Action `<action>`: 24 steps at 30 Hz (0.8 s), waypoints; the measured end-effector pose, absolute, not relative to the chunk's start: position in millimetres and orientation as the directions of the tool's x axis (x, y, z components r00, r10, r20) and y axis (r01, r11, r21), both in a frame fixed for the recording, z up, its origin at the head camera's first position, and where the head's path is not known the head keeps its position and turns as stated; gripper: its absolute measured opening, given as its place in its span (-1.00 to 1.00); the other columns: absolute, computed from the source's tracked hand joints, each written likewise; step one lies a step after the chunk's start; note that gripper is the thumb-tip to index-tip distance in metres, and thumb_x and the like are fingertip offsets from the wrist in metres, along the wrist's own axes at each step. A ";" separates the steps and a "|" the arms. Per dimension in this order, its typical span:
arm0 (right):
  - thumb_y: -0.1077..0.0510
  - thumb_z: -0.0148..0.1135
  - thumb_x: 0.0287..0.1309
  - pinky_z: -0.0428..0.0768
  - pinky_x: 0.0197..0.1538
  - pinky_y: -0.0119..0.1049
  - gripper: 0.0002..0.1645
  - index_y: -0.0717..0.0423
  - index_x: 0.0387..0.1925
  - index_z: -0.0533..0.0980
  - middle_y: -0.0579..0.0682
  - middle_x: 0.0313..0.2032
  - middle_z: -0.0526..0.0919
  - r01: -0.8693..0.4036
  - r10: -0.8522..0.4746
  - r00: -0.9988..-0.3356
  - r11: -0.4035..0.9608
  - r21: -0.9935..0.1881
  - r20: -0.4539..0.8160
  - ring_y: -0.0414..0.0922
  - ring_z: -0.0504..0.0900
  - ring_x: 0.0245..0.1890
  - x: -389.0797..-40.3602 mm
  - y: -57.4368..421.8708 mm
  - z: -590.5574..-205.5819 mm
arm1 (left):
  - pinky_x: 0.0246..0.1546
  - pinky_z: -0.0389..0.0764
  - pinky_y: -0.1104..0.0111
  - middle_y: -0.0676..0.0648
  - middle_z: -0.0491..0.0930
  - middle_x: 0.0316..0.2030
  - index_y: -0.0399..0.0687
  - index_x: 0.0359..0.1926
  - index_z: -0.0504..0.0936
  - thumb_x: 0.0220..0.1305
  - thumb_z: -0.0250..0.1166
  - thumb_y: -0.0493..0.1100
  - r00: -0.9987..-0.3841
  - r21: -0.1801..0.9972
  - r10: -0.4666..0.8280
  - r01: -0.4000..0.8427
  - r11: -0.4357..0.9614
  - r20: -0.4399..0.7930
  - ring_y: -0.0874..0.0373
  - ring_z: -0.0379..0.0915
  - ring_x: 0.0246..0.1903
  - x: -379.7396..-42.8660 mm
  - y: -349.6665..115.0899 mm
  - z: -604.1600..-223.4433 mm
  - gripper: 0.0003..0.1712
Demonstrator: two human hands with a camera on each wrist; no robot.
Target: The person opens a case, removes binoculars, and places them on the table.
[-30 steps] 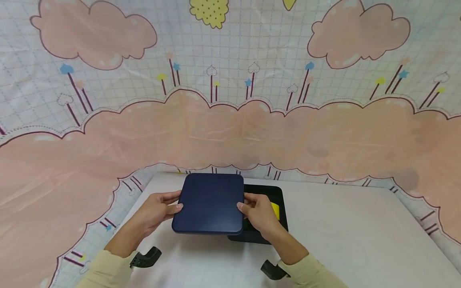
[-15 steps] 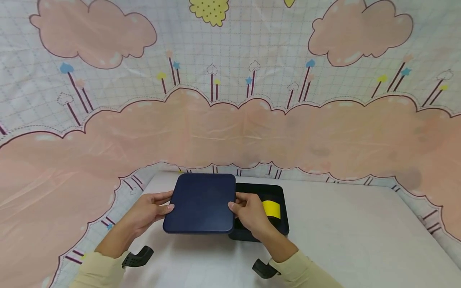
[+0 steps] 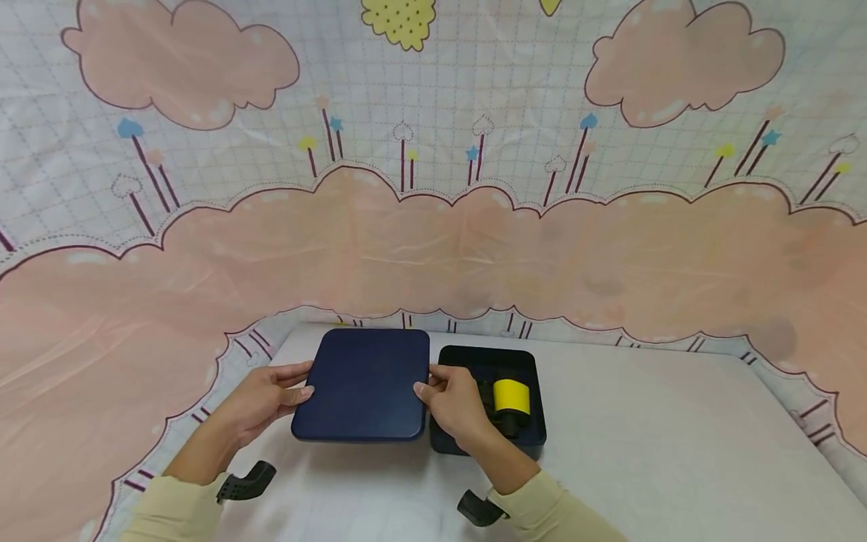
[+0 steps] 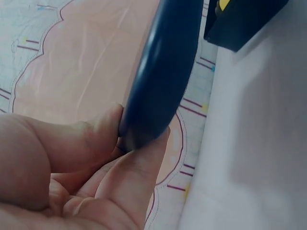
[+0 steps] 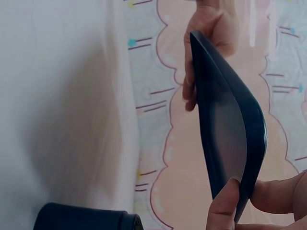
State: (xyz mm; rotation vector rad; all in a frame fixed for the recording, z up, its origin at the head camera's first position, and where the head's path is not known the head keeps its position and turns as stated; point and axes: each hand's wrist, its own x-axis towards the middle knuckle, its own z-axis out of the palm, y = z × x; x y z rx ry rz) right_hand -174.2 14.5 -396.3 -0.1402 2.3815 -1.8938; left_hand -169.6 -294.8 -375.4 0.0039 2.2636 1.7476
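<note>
A dark blue, square lid with rounded corners (image 3: 362,385) is held above the table between both hands. My left hand (image 3: 260,403) pinches its left edge, thumb on top and fingers beneath; the left wrist view shows this grip on the lid (image 4: 165,67) closely. At the right edge, my right hand (image 3: 460,406) pinches the lid the same way, and in the right wrist view the lid's underside (image 5: 225,129) shows. Just right of the lid, a dark open box (image 3: 539,406) stands on the table. Inside it lies a black object with a yellow band (image 3: 512,397), partly hidden by my right hand.
The white table (image 3: 664,436) stretches away to the right of the box. Behind it hangs a cloth printed with clouds (image 3: 474,256), which also drops along the table's left side. Each sleeve cuff has a black wrist mount (image 3: 247,482) beside it.
Both hands have carried the lid leftward, off the box. More of the box's inside and the yellow-banded object now shows. The box stays about where it was.
</note>
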 end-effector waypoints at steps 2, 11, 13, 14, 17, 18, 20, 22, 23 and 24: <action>0.30 0.31 0.37 0.72 -0.21 -0.40 -0.39 0.39 0.39 0.43 0.09 -0.24 0.58 -0.004 -0.128 -0.991 0.222 -0.975 -0.025 -0.14 0.56 -0.31 -174.8 10.6 -396.2 | 0.08 0.71 0.42 -0.47 0.10 0.54 -0.47 0.57 0.07 0.47 0.24 -0.36 -0.961 0.945 0.164 -0.172 0.276 -0.223 0.37 0.60 0.09 -169.6 -298.0 -375.6 -0.20; 0.30 0.34 0.34 0.64 -0.26 -0.39 -0.43 0.34 0.34 0.50 0.05 -0.29 0.60 0.026 -0.105 -0.993 0.250 -0.968 -0.054 -0.13 0.53 -0.33 -173.9 -4.2 -395.0 | 0.04 0.68 0.50 -0.49 0.01 0.56 -0.48 0.57 0.03 0.48 0.22 -0.36 -0.958 0.949 0.183 -0.169 0.267 -0.222 0.46 0.56 0.06 -169.5 -312.8 -379.7 -0.19; 0.30 0.35 0.34 0.64 -0.26 -0.38 -0.44 0.34 0.33 0.51 0.05 -0.29 0.61 0.026 -0.108 -0.993 0.247 -0.969 -0.054 -0.13 0.54 -0.33 -173.6 -6.6 -395.6 | 0.03 0.67 0.52 -0.49 0.00 0.56 -0.48 0.57 0.02 0.48 0.22 -0.36 -0.957 0.950 0.189 -0.166 0.264 -0.220 0.49 0.55 0.05 -169.6 -315.7 -380.9 -0.18; 0.30 0.35 0.34 0.64 -0.27 -0.38 -0.44 0.33 0.33 0.51 0.05 -0.29 0.61 0.027 -0.110 -0.992 0.247 -0.969 -0.055 -0.13 0.54 -0.33 -173.6 -7.9 -396.1 | 0.03 0.67 0.52 -0.50 -0.01 0.56 -0.48 0.57 0.02 0.48 0.22 -0.35 -0.957 0.951 0.190 -0.165 0.263 -0.219 0.51 0.54 0.05 -169.7 -317.1 -381.4 -0.18; 0.29 0.35 0.33 0.61 -0.28 -0.38 -0.45 0.31 0.32 0.53 0.04 -0.31 0.61 0.023 -0.116 -0.992 0.247 -0.969 -0.053 -0.13 0.54 -0.35 -174.1 -11.9 -398.6 | 0.03 0.67 0.53 -0.50 -0.03 0.56 -0.48 0.58 0.00 0.48 0.22 -0.35 -0.957 0.951 0.192 -0.165 0.263 -0.219 0.54 0.54 0.03 -169.9 -321.4 -382.7 -0.17; 0.29 0.35 0.33 0.60 -0.29 -0.38 -0.45 0.32 0.32 0.53 0.04 -0.31 0.61 0.021 -0.119 -0.992 0.246 -0.969 -0.052 -0.13 0.54 -0.35 -174.5 -13.3 -399.8 | 0.02 0.67 0.53 -0.50 -0.03 0.56 -0.48 0.58 0.00 0.48 0.22 -0.35 -0.957 0.951 0.189 -0.168 0.260 -0.220 0.55 0.54 0.02 -170.1 -322.8 -383.1 -0.17; 0.28 0.36 0.33 0.58 -0.30 -0.38 -0.43 0.33 0.33 0.51 0.04 -0.31 0.60 0.025 -0.120 -0.991 0.245 -0.969 -0.056 -0.14 0.53 -0.36 -174.6 -15.8 -401.8 | 0.02 0.68 0.53 -0.50 -0.03 0.56 -0.49 0.58 0.00 0.48 0.22 -0.36 -0.956 0.951 0.188 -0.171 0.258 -0.223 0.55 0.55 0.01 -170.5 -325.1 -383.9 -0.17; 0.28 0.36 0.33 0.57 -0.31 -0.39 -0.41 0.34 0.34 0.50 0.03 -0.31 0.58 0.028 -0.119 -0.991 0.244 -0.969 -0.059 -0.14 0.53 -0.37 -174.7 -18.2 -404.2 | 0.02 0.69 0.52 -0.50 -0.04 0.56 -0.49 0.58 -0.01 0.47 0.23 -0.36 -0.955 0.950 0.190 -0.177 0.257 -0.229 0.54 0.56 0.01 -170.9 -327.2 -385.0 -0.16; 0.28 0.36 0.33 0.57 -0.31 -0.39 -0.41 0.35 0.35 0.49 0.04 -0.31 0.58 0.030 -0.119 -0.991 0.241 -0.970 -0.060 -0.14 0.53 -0.37 -174.6 -19.2 -405.5 | 0.02 0.69 0.51 -0.51 -0.05 0.56 -0.49 0.57 -0.01 0.47 0.23 -0.36 -0.954 0.949 0.189 -0.180 0.258 -0.232 0.54 0.56 0.01 -171.1 -328.1 -385.6 -0.16; 0.28 0.36 0.33 0.57 -0.32 -0.39 -0.41 0.35 0.35 0.49 0.04 -0.31 0.58 0.033 -0.119 -0.991 0.240 -0.970 -0.063 -0.14 0.53 -0.38 -174.6 -20.2 -406.9 | 0.03 0.69 0.51 -0.51 -0.05 0.56 -0.49 0.57 -0.01 0.47 0.23 -0.36 -0.953 0.948 0.189 -0.185 0.258 -0.237 0.53 0.56 0.01 -171.3 -329.0 -386.1 -0.16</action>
